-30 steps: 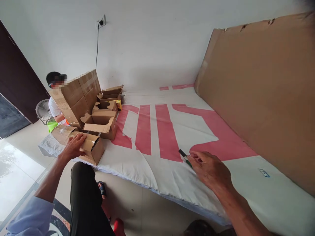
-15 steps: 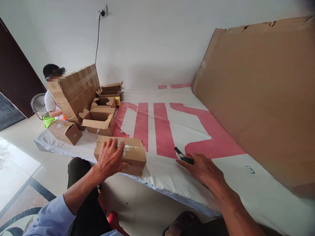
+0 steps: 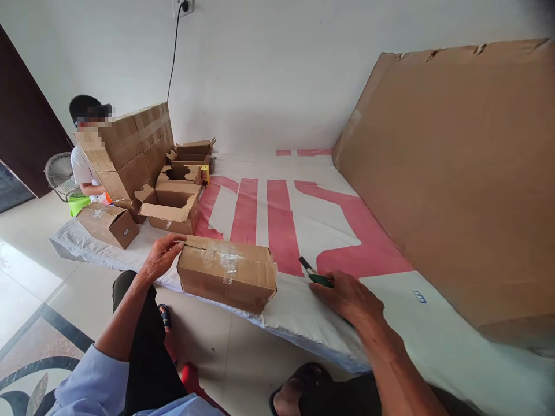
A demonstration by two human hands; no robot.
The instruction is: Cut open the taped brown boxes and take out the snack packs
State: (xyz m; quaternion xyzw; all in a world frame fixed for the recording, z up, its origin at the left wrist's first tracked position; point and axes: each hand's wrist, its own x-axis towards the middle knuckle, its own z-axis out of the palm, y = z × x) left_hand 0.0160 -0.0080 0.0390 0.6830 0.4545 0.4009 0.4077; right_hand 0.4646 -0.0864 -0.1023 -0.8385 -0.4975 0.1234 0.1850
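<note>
Curled around a green-handled tool (image 3: 321,280), the person's right hand (image 3: 344,294) lies at three o'clock from a taped carton (image 3: 225,268); the tool's dark, narrow end points toward eleven. The left hand (image 3: 161,257) touches the carton's nine-o'clock end, fingers bent close together at the corner — whether they pinch it, I cannot tell.

That carton sits along the near edge of the tabletop (image 3: 312,318), which wears a white sheet with broad red bands, creased toward the rim. At ten o'clock stands a second closed carton (image 3: 108,224); at eleven, a row of open cartons (image 3: 173,211) beside a taller stack (image 3: 143,136). A big cardboard panel (image 3: 446,173) leans at two o'clock, a pale wall (image 3: 269,69) rises at twelve, and shiny tiled floor (image 3: 225,358) spreads at six.

The stack half hides a co-worker (image 3: 82,164) near a fan (image 3: 60,173). The socket (image 3: 185,7) is cut off at the top, the panel at the right. Shadow obscures the open cartons' insides, and I can't make out the red shape (image 3: 193,378) on the floor.
</note>
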